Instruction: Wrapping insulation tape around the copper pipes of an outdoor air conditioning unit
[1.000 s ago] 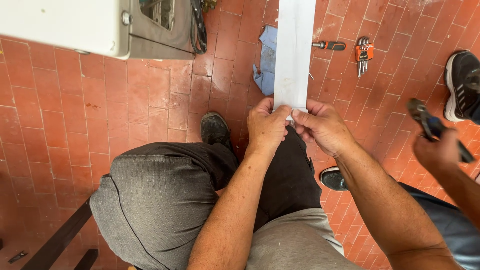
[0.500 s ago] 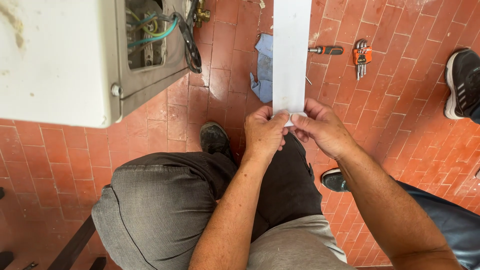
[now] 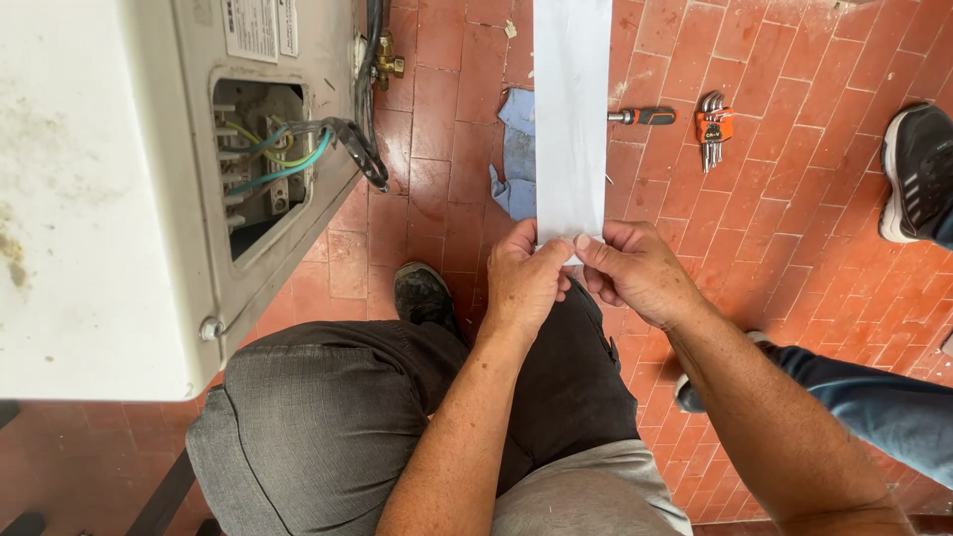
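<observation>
A long white flat strip (image 3: pixel 571 109) runs from the top edge of the head view down to my hands. My left hand (image 3: pixel 524 281) pinches its near end on the left, fingers closed on the edge. My right hand (image 3: pixel 635 273) grips the same end on the right. Both hands meet above my dark-trousered knee (image 3: pixel 328 427). The strip's far end is out of view.
A white appliance casing (image 3: pixel 99 199) with an open side panel showing coloured wires (image 3: pixel 273 159) stands at left. On the red tile floor lie a blue cloth (image 3: pixel 514 159), a screwdriver (image 3: pixel 643 116) and an orange hex-key set (image 3: pixel 713 127). Another person's shoe (image 3: pixel 918 169) and jeans leg (image 3: pixel 874 407) are at right.
The view has shifted, so the appliance fills more of the left side. Another person's hand with a tool at the right edge has left the view. My hands keep hold of the strip.
</observation>
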